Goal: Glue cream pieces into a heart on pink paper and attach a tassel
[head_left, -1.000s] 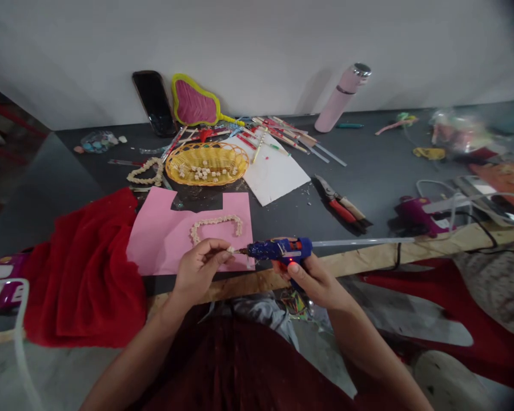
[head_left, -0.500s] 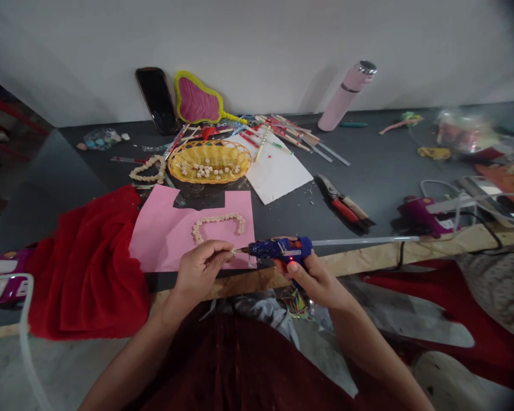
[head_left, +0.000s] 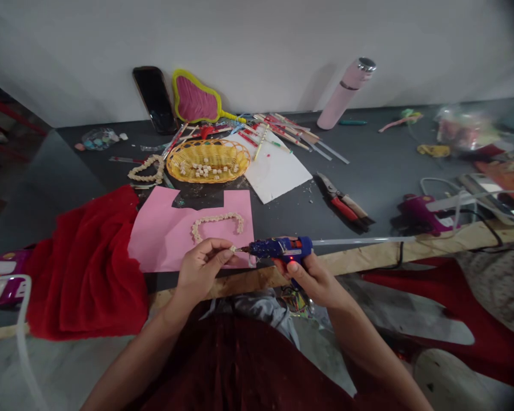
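My right hand [head_left: 314, 278] is closed around a blue glue gun [head_left: 278, 248], its red light lit and a long clear glue stick [head_left: 364, 241] sticking out of the back. Pinched in the fingertips of my left hand [head_left: 203, 267] is a small cream-coloured piece [head_left: 233, 249], right at the gun's nozzle. Just beyond my left hand, a curved row of similar cream pieces [head_left: 216, 218] lies on a pink sheet [head_left: 158, 245]. Behind the sheet, a yellow woven basket [head_left: 188, 154] holds several more loose pieces.
Red-handled pruning shears [head_left: 345, 202] lie right of a white sheet [head_left: 278, 171]. A red cloth [head_left: 89, 268] hangs over the table's left front edge. At the back stand a phone [head_left: 154, 100] and a pink flask [head_left: 346, 94]. A purple glue gun [head_left: 428, 214] rests at right.
The view has shifted very slightly. My left hand still holds the small piece at the nozzle, and my right hand keeps the glue gun in nearly the same place.
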{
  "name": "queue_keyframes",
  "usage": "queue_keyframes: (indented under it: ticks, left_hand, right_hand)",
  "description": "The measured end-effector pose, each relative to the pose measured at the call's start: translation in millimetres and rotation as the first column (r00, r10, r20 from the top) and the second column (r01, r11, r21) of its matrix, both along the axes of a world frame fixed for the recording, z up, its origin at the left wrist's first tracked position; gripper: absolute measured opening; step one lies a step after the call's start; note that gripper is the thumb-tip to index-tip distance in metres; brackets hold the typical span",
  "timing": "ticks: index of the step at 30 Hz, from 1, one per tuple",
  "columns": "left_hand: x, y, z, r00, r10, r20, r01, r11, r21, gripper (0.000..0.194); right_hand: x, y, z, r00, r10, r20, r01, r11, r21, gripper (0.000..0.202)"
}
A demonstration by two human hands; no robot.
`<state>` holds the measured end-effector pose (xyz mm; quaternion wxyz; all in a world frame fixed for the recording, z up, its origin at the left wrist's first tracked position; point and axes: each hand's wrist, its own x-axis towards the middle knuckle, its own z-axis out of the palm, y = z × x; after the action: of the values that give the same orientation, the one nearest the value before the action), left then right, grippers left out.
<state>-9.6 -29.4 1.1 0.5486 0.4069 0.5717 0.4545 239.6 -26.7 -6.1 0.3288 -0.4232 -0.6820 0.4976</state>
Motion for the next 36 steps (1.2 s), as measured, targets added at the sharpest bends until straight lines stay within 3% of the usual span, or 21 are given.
queue_keyframes:
  ticks: [11,18,24,29,32,36]
  left_hand:
    - [1,-2,-3.2,0.995,0.002,0.096,-0.001,1.0,-0.009,0.021]
    - [2,-2,-3.7,0.995,0.0,0.099,0.0,1.0,0.001,0.02]
    - [1,-1,-3.9,0.997,-0.004,0.076,0.002,1.0,0.023,0.02]
    - [3,0,-2.5,0.998,0.005,0.065,-0.008,0.999,0.042,0.017]
    - [3,0,-1.5,1.0,0.0,0.016,-0.001,0.998,0.057,0.016]
    - [2,-3,-2.3,0.999,-0.009,-0.043,0.012,0.998,0.057,0.018]
  right_hand:
    - [1,0,-1.8,1.0,0.0,0.012,0.0,1.0,0.017,0.031]
    - [3,-2,-10.2,1.0,-0.004,-0.014,0.003,0.999,-0.038,0.031]
    - [3,-2,-6.4,1.0,-0.008,-0.002,0.008,0.999,-0.043,0.031]
    - [4,-4,-7.0,0.995,-0.024,-0.093,0.009,0.988,-0.157,0.031]
    - [12,12,-6.6,0.977,-0.118,-0.176,0.071,0.965,-0.252,0.037]
    - [28,69,0.1,0.92,-0.352,-0.17,0.304,0.918,-0.257,0.048]
